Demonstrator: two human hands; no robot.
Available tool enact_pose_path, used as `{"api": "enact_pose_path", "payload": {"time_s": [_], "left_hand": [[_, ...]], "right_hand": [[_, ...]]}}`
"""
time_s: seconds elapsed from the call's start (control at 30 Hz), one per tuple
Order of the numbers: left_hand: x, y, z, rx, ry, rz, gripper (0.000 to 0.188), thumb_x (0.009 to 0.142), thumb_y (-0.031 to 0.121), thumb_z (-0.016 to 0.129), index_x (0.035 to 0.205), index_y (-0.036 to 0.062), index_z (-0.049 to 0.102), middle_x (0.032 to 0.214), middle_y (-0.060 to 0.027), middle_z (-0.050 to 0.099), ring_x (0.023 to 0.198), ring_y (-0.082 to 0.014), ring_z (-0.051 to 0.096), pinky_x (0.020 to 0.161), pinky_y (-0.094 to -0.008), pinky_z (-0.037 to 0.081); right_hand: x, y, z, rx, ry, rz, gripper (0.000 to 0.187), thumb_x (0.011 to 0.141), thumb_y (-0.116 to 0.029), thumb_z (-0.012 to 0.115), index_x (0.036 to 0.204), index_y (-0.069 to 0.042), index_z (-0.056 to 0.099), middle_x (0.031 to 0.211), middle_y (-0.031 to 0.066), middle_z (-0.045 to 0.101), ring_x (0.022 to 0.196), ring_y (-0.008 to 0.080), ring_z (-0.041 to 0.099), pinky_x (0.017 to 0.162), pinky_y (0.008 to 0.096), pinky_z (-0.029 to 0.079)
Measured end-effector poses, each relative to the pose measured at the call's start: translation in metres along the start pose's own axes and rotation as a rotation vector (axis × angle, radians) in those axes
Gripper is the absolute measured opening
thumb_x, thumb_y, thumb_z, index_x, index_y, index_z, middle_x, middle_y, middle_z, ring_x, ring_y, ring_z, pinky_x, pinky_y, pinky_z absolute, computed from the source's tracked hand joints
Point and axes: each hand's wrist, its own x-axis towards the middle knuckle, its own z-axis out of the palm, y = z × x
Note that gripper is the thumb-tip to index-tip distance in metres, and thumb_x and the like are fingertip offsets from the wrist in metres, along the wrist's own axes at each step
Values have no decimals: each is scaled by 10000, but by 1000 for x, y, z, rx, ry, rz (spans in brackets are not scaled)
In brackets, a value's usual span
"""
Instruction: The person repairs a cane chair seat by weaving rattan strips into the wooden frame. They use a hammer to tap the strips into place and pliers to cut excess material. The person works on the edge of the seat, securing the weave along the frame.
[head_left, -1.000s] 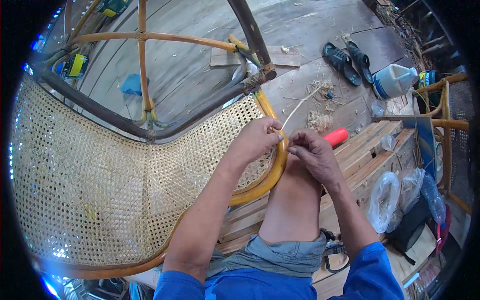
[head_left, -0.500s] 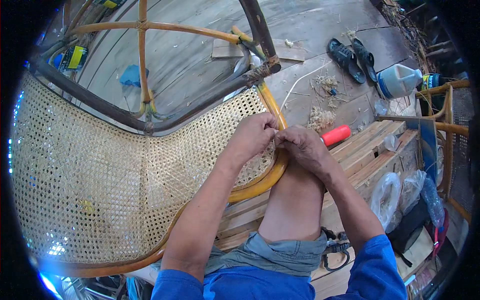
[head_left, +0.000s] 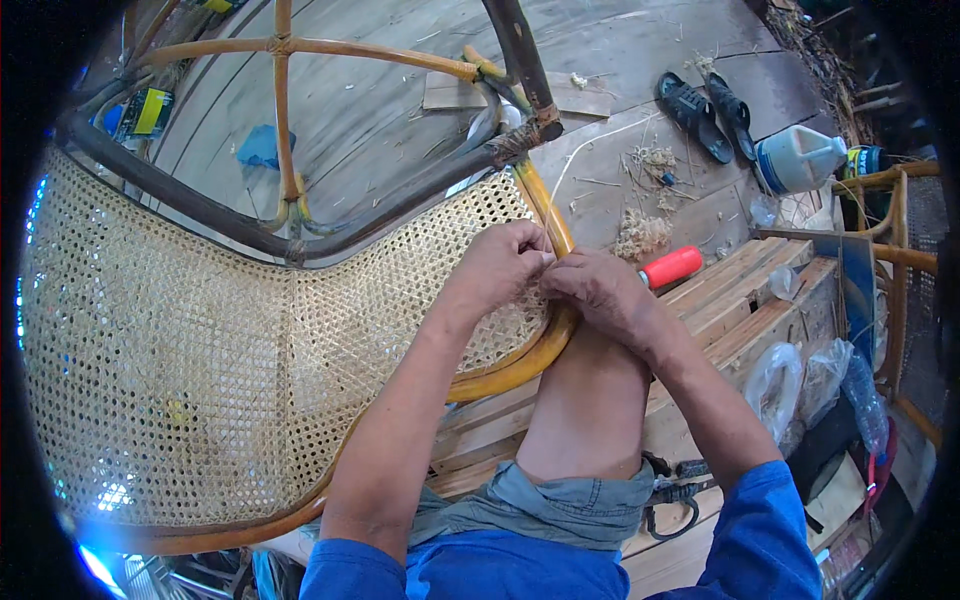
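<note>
Left hand (head_left: pixel 511 262) and right hand (head_left: pixel 598 292) sit close at the frame (head_left: pixel 510 377), apparently to steady the strip (head_left: pixel 591 143); fingers curl, grip hidden.

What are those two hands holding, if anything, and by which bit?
Probably the thin pale strand, near its lower visible end, where the left hand and right hand come together; which one grips it is hidden.

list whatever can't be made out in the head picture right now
- Most fingertips of the left hand and right hand: head view, hidden by the hands themselves; grip unclear.
- Near end of the pale strand: head view, lost behind the hands.
- Far end of the red-handled tool: head view, behind the right hand.
- Top of the dark pole: head view, cut off by the upper edge.
</note>
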Motion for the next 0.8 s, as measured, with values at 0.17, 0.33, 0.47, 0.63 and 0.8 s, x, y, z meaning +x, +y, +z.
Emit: {"api": "enact_pose_path", "payload": {"time_s": [0.17,0.33,0.47,0.63,0.8], "left_hand": [[3,0,-2,-29,-34,-23,64,796,92,601,756,46,580,610,31,501,544,-56,451,473,-229,356],[14,2,-5,68,-88,3,65,781,98,594,735,54,583,588,19,491,536,-67,459,479,-232,371],[21,9,-10,149,-129,25,117,771,129,605,714,27,596,590,-12,528,547,-94,487,503,-267,401],[42,25,0,427,-168,51,125,770,139,590,785,34,656,661,-86,617,596,-151,553,563,-314,449],[50,28,4,535,-214,140,124,740,105,568,792,44,662,669,-134,629,588,-201,578,580,-345,461]], "right_hand": [[2,-5,4,-25,-5,154,139,831,-111,507,946,-119,582,849,101,622,806,321,606,657,408,487],[0,-1,10,-252,-12,97,192,827,-132,533,1011,-153,581,880,96,624,794,300,612,657,417,504],[-1,-4,8,-298,-27,33,191,800,-125,556,984,-140,604,952,79,614,873,277,598,721,388,507],[-8,25,22,-360,-38,-131,267,756,-69,569,1011,-114,633,1022,74,593,1013,255,544,851,353,471],[-8,0,8,-266,-50,-14,270,765,-37,552,1012,-93,647,1057,103,584,1039,275,540,890,356,455]]}}
